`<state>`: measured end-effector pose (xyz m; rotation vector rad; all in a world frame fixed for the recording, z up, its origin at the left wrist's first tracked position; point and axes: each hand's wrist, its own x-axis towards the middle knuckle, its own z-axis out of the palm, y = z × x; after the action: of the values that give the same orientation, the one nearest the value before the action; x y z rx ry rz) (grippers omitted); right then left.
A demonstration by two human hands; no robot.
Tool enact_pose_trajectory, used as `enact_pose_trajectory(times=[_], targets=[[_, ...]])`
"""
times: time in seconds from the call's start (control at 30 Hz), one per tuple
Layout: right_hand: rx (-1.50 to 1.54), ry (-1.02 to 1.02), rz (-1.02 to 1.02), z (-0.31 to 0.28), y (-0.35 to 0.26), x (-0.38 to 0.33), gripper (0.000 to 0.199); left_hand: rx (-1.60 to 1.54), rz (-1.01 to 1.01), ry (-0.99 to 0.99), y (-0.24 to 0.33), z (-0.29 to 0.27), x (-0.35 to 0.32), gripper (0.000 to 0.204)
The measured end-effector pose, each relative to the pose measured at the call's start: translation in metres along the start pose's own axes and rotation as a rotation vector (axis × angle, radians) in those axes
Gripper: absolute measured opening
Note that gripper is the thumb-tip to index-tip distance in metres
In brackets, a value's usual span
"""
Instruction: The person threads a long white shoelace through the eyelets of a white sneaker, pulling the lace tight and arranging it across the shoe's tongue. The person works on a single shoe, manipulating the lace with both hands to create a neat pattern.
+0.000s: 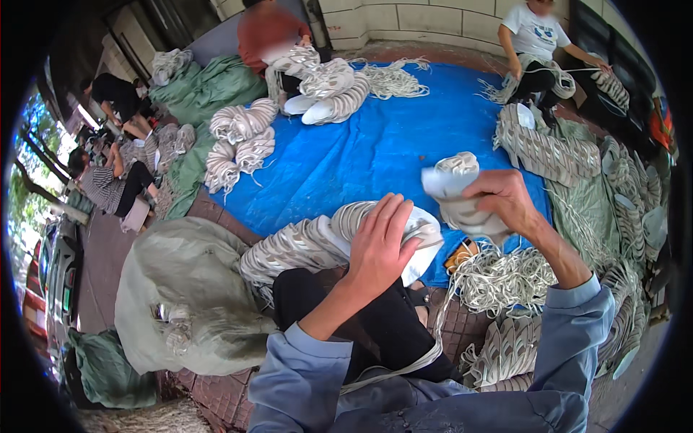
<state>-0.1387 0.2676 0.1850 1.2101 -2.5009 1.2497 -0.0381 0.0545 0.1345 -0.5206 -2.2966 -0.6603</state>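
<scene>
My right hand [499,200] is closed on a loose shoe upper [456,206], beige and grey with a white lining, raised over the blue sheet and slightly blurred. My left hand [381,249] lies with fingers stretched out against the near end of a long nested stack of shoe uppers [296,251] in front of my knees. The end upper [427,242] of that stack shows its white inside. Below my right hand is a tangled heap of pale shoelaces [502,280]. A strand of laces [439,328] trails from it across my lap.
A blue tarp [346,162] spreads ahead, with bundled uppers [242,141] at its left. More stacks [548,148] line the right side. A large pale sack [188,289] stands at my left. Two people [273,36] sit across the tarp, and others [112,177] work at far left.
</scene>
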Motion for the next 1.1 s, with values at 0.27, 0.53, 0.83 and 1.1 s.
enact_pose_trajectory(times=[0.27,0.53,0.83,1.1], targets=[[0.258,-0.507,0.289,-0.011,-0.057,0.022,0.024,-0.476,-0.163,-0.257,0.025,-0.006,-0.023,0.06],[0.76,-0.417,0.277,0.034,-0.018,0.078,0.044,-1.799,-0.798,0.352,0.001,0.015,-0.072,0.019],[1.393,-0.395,0.49,0.171,0.032,-0.003,0.076,-1.675,-1.2,0.771,-0.086,0.03,-0.147,0.031],[1.6,-0.111,0.757,0.206,0.033,-0.012,0.056,-1.216,-1.529,0.276,-0.093,0.0,-0.153,0.043]])
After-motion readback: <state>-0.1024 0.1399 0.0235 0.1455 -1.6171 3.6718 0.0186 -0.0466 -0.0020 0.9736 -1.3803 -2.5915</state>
